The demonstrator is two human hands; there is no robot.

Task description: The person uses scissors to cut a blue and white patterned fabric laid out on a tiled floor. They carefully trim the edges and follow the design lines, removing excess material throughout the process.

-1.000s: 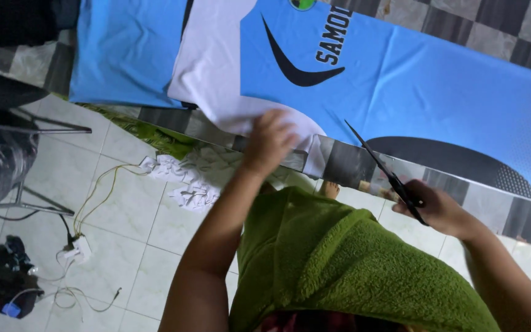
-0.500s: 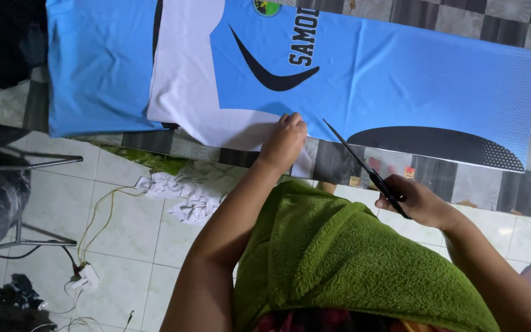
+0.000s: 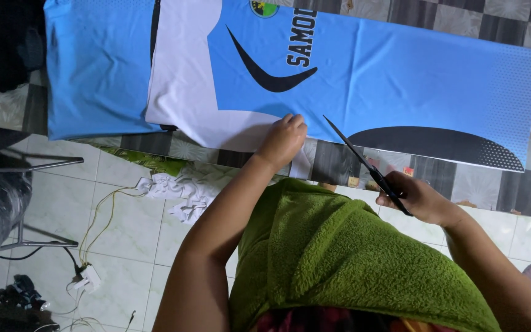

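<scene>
A long piece of printed cloth (image 3: 401,80) lies flat across the upper part of the frame, on a counter (image 3: 499,184) with a grey and dark checked top. The cloth is mostly light blue. It has a white area at its left side, a black curved stripe and dark letters near the upper middle, a small round badge at the top edge, and a wide black curved shape with fine dots along its lower right edge. A second light blue piece (image 3: 96,67) lies at the upper left of the frame, and its edge goes under the white part.

The left hand (image 3: 284,140) rests in the middle of the frame, on the lower white edge of the cloth, with the fingers bent and pressing down. The right hand (image 3: 422,200) is at the right of the middle, closed around the handles of black scissors (image 3: 364,163). The blades are together and point up and left toward the lower edge of the cloth.

A green towel (image 3: 345,252) covers the person's lap at the bottom. White scraps (image 3: 182,190) lie on the tiled floor (image 3: 50,203) at the left, near yellow wires (image 3: 102,215).
</scene>
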